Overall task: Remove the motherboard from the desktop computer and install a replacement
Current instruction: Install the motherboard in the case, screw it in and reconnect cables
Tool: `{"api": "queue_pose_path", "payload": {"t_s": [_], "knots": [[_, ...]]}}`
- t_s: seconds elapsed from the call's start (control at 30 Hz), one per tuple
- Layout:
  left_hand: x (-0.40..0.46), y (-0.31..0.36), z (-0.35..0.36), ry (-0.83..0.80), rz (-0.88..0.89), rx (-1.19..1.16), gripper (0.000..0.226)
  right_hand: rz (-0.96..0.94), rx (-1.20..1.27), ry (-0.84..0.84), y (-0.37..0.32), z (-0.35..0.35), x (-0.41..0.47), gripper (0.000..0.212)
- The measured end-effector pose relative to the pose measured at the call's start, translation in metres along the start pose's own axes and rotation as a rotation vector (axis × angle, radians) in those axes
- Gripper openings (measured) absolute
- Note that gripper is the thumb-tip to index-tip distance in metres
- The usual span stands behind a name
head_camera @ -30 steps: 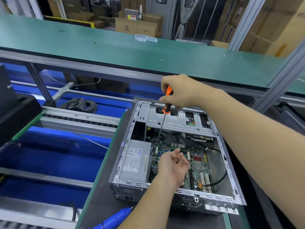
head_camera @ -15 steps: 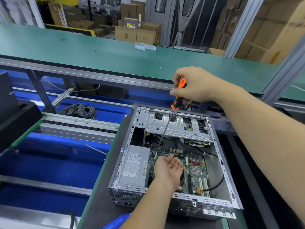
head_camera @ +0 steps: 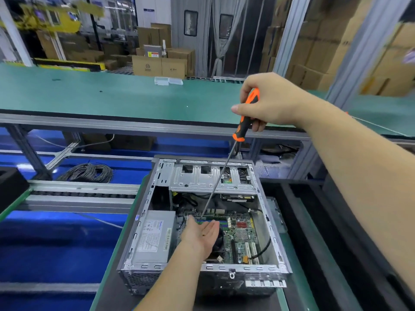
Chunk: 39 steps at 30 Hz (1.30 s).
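Screwdriver (head_camera: 244,122): your right hand (head_camera: 269,102) gripped its orange handle, shaft slanting down to the motherboard (head_camera: 241,232).
Left hand (head_camera: 202,232): you held it palm up, fingers relaxed, under the tip.
Motherboard: it lay inside the open desktop case (head_camera: 272,230), beside the power supply (head_camera: 155,236).

power supply (head_camera: 153,236) left in case (head_camera: 272,223) | motherboard (head_camera: 241,234) right | drive cage (head_camera: 208,178) behind

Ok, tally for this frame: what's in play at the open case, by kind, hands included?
Hands: 2, left hand and right hand
Screwdrivers: 1, screwdriver
Computer cases: 1, case
Motherboards: 1, motherboard
Power supplies: 1, power supply
Total: 6
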<state>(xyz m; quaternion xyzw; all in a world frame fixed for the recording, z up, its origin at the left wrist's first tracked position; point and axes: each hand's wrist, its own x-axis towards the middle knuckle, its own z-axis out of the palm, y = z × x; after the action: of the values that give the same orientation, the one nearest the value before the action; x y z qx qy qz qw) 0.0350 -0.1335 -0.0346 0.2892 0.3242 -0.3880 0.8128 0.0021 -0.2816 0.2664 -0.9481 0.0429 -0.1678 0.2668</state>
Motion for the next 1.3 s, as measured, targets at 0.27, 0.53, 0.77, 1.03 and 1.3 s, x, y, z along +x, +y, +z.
{"api": "queue_pose_path", "payload": {"t_s": [0.27,0.53,0.77,1.03,1.3], "knots": [[0.007,0.001,-0.002,-0.061,-0.126,0.091,0.043,-0.007,0.008,0.028,0.002,-0.013,-0.014,0.023],[-0.007,-0.004,0.006,0.091,0.157,0.488,0.043,-0.025,-0.214,0.128,0.021,-0.018,-0.015,0.019],[-0.018,0.009,0.0,0.323,0.742,1.958,0.04,0.042,-0.316,0.015,0.062,0.024,-0.019,0.022],[0.011,0.006,-0.011,0.196,0.498,2.366,0.034,0.083,-0.295,0.004,0.083,0.048,-0.02,0.02],[0.019,0.007,-0.014,0.232,0.464,2.433,0.032,0.099,-0.297,-0.029,0.091,0.064,-0.022,0.019]]}}
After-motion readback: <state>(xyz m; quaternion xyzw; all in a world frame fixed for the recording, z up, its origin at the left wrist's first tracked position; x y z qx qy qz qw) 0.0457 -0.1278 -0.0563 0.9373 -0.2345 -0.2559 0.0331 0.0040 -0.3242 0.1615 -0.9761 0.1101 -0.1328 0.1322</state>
